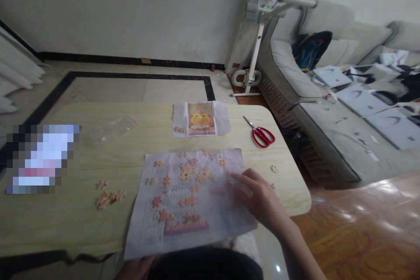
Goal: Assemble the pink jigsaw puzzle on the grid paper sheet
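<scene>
My right hand (pixel 252 192) is over the right part of a printed paper sheet (pixel 226 216). Its index finger reaches to the left, the tip close to a small yellowish puzzle piece. The other fingers are smeared by motion, so I cannot make out whether they hold anything. Loose puzzle pieces (pixel 156 201) are spread over the sheet. A yellow cluster (pixel 187 173) lies near its upper middle, and a joined pink strip (pixel 187 226) near its lower edge. What seems to be part of my left hand (pixel 139 267) shows below the sheet, fingers hidden.
A picture sheet (pixel 201 118) with a yellow cartoon figure lies behind. Red-handled scissors (pixel 260 135) are at the right, a clear plastic bag (pixel 113 130) at the back left. More pieces (pixel 108 197) sit left of the sheet, near a pixelated device (pixel 46 157). A sofa (pixel 328 140) stands right.
</scene>
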The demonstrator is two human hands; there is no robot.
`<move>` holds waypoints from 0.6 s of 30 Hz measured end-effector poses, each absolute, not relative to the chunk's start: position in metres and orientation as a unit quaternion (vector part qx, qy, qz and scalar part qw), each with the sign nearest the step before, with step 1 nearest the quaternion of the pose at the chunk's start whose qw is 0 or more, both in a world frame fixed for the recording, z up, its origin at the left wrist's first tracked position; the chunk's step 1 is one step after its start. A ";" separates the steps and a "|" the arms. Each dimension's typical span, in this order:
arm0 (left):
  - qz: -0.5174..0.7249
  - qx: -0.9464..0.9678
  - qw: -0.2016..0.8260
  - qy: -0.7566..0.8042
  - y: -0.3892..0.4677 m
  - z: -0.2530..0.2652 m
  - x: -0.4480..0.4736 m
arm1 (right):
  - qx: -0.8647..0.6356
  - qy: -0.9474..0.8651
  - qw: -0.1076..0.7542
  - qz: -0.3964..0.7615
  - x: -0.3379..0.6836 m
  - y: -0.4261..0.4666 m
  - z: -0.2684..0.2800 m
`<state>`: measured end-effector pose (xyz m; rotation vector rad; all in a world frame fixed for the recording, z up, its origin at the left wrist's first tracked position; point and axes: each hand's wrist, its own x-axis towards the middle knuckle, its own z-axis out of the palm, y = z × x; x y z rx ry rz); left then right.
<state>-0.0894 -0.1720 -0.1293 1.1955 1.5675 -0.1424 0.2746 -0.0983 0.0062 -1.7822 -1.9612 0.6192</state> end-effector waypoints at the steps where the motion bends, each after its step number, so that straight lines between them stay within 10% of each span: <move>1: -0.064 0.500 0.546 0.670 -0.171 -0.129 -0.088 | -0.642 -0.704 0.206 0.222 0.273 -0.099 0.007; 18: -0.036 0.482 0.564 0.670 -0.181 -0.143 -0.093 | -0.599 -0.745 0.162 0.244 0.244 -0.098 0.018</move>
